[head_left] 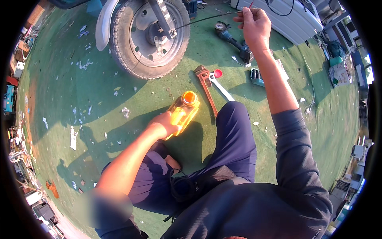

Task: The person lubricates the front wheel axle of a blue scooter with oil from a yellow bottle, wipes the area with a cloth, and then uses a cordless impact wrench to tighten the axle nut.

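Observation:
My left hand (163,124) grips an uncapped yellow plastic jug (185,109), held low over the green floor. My right hand (254,28) is raised at the top right, fingers pinched on a thin black cable (211,17) that runs to the hub of a wheel (135,36) on a fork. A small red tip (251,4) shows above those fingers; I cannot make out what it is. Beyond the jug lie an orange pipe wrench (209,95), a silver adjustable wrench (223,89) and a small red cap (218,73).
A cordless angle grinder (234,42) lies right of the wheel, near a white panel (286,22). A small teal case (256,75) sits behind my right forearm. My bent knee (234,119) is beside the wrenches. Scraps litter the green floor (79,99); assorted clutter lines both sides.

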### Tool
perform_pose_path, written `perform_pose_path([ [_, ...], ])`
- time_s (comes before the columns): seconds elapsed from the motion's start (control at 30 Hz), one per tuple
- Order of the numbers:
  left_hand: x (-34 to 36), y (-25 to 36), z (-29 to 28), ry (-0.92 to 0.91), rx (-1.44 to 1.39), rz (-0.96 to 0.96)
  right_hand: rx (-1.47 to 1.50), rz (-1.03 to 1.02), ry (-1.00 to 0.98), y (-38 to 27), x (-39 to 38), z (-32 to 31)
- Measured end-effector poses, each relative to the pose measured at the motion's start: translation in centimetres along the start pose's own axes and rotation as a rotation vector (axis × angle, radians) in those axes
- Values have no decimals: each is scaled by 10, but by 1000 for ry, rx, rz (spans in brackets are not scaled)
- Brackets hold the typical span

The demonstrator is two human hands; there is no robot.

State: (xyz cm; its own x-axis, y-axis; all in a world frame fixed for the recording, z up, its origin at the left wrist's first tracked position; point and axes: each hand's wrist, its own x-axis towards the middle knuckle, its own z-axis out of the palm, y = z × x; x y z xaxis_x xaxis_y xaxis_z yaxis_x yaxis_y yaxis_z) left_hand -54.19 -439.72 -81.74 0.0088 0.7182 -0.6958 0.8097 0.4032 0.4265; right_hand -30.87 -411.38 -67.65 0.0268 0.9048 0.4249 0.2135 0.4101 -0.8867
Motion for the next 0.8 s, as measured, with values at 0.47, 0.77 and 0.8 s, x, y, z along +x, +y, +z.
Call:
perform_pose_path([
  [0.47, 69, -96, -122, 824, -706, -143, -6, 18, -2, -6, -8, 0],
  [0.77, 75, -82, -141, 769, -1061, 56, 42, 25, 17, -8, -16, 2],
  [0.8, 75, -78, -140, 810, -1025, 72, 33, 23, 19, -10, -18, 2],
])
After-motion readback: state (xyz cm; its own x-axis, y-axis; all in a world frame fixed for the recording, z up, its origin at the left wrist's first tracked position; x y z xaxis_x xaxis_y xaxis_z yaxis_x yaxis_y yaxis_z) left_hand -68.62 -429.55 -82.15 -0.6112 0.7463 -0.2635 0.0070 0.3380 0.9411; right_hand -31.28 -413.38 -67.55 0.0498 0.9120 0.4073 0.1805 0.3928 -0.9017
